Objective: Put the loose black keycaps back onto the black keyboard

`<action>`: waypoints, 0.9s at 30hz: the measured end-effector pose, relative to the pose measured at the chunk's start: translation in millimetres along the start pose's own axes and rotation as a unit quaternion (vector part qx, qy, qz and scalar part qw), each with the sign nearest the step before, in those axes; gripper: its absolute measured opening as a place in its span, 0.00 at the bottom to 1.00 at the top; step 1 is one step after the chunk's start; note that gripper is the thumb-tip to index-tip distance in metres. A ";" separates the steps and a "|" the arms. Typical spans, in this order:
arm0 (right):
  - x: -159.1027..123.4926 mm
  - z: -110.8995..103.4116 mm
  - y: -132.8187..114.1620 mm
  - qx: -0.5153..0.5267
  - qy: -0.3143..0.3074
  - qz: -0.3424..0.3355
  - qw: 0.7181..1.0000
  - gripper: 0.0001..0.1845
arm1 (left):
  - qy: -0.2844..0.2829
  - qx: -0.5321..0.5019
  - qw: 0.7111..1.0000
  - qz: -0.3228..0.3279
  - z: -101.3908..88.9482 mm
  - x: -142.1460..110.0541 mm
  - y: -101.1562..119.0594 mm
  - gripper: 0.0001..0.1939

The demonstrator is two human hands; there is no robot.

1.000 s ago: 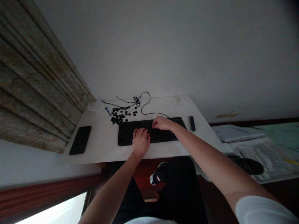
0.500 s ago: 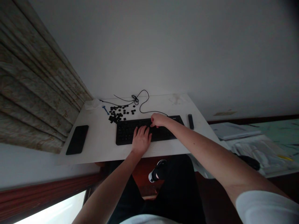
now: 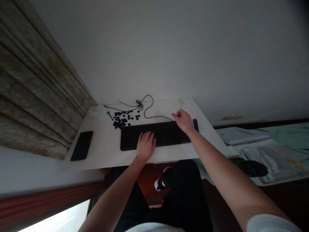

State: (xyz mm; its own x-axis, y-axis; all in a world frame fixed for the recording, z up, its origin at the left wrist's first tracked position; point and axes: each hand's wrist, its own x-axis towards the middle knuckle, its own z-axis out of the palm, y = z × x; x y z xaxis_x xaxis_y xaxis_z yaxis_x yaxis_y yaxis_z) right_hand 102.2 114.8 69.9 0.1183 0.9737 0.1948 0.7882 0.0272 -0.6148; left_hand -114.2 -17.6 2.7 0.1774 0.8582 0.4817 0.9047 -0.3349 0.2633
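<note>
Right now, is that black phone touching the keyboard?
Apart. The head view shows a wide strip of white tabletop between the black phone, over on the left, and the near-left end of the keyboard.

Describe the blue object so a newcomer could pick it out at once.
On the white desk, find the black keyboard under the left hand. Beyond its left end lie scattered small black pieces; just left of them is the slim blue object. Its blue colour and wider far end set it apart from those pieces.
</note>
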 end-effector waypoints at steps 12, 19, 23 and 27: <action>-43.9 7.1 86.5 0.100 0.093 0.043 0.990 0.34 | 0.079 -0.052 0.992 -0.081 -19.3 7.8 -24.1 0.13; -46.6 10.6 85.3 0.080 0.123 0.014 0.989 0.39 | -0.053 0.099 0.951 -0.288 -64.1 36.1 -124.8 0.21; -48.6 11.0 85.1 0.070 0.138 0.008 0.988 0.39 | -0.151 0.073 0.941 -0.295 -73.4 36.4 -160.2 0.23; -48.6 10.4 84.7 0.057 0.135 0.010 0.989 0.40 | -0.145 0.037 0.965 -0.215 -73.0 35.9 -182.1 0.18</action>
State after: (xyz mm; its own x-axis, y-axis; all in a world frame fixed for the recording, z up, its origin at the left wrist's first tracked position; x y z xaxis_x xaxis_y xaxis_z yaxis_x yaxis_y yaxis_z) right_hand 156.9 72.1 0.4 0.3022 0.8787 0.3696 0.7125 0.0493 -0.7000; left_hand -300.9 45.7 33.1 -0.1292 0.9881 0.0837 0.9419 0.0959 0.3218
